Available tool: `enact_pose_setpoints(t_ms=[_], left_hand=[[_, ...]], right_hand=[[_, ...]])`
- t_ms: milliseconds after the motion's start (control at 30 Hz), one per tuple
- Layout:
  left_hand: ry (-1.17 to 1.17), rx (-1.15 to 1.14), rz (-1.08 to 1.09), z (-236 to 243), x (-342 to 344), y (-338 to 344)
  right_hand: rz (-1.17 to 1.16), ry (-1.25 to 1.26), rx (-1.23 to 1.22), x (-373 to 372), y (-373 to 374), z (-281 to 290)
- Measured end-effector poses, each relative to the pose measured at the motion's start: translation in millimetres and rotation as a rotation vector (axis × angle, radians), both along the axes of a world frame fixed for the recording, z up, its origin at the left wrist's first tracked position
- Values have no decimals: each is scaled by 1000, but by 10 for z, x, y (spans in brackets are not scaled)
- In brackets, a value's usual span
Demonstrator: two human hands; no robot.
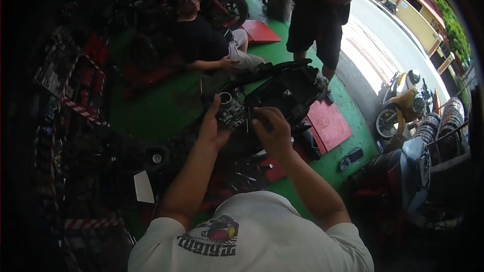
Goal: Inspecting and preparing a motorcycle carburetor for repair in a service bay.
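Note:
My left hand (212, 127) is closed around a grey metal carburetor (226, 102), its round bore facing up and my thumb along its side. Just right of it, my right hand (273, 127) has its fingers bent together at a thin, dark rod-like tool (248, 120) that points down beside the carburetor. The tool's exact kind is too small to tell. Both hands are over a partly stripped motorcycle, whose open black body frame (287, 89) lies just beyond my right hand.
A seated person (201, 38) in a black top is beyond the motorcycle; another person (317, 20) stands to the right. A red ramp plate (330, 127) and a sandal (351, 158) lie on the green floor. A yellowish scooter (407, 103) stands at right, near stacked tyres (450, 123).

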State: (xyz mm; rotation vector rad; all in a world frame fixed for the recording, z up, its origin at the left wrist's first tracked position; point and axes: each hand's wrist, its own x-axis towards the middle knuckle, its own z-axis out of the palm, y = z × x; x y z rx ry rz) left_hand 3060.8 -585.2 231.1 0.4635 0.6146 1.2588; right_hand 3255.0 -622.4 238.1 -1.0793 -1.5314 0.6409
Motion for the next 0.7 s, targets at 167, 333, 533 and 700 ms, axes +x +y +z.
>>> enact_pose_setpoints(t_ms=[167, 333, 533, 700], left_hand=[[-3, 56, 111, 64, -50, 21], [-8, 60, 203, 126, 20, -55], [48, 117, 316, -2, 109, -10], [-14, 31, 443, -247, 208, 35]], right_hand=[[-4, -79, 123, -197, 67, 136], [44, -151, 207, -386, 141, 251], [-52, -299, 312, -567, 196, 184], [-98, -254, 211, -654, 176, 118]])
